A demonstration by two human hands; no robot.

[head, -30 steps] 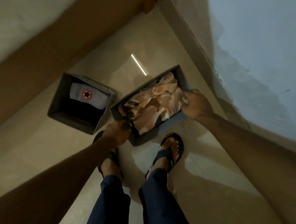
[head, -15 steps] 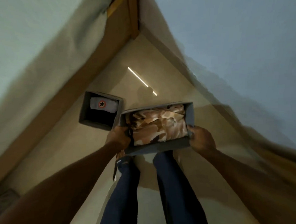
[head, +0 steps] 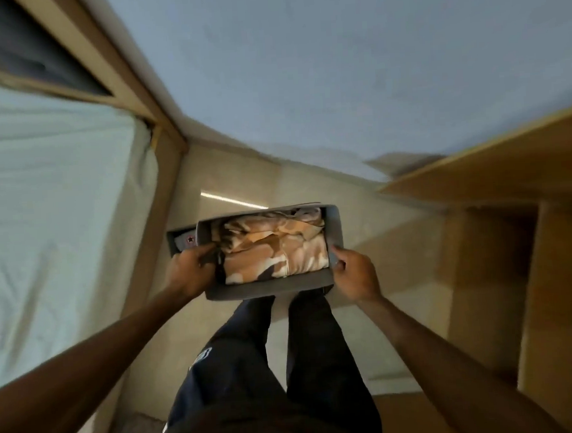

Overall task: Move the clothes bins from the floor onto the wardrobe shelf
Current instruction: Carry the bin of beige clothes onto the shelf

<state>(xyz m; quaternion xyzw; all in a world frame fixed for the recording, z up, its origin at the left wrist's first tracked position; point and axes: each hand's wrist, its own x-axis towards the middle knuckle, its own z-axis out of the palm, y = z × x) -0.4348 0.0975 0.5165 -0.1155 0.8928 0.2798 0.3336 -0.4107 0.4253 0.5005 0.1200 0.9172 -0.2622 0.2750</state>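
Between the hands (head: pixel 189 272) (head: pixel 355 275), boxy grey bin (head: pixel 269 289) (soft-sided).

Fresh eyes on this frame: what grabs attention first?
The grey bin packed with tan camouflage clothes sits dead centre, with the left hand gripping its left end and the right hand its right end. Next come the wooden wardrobe shelf jutting in at right and the white bed sheet filling the left. A second bin peeks out behind the held one's left end.

so the beige floor (head: pixel 235 172) is carrying one grey bin (head: pixel 182 239), sitting just beside the bed (head: pixel 172 206); a pale sheet (head: pixel 60 213) is lying across that bed
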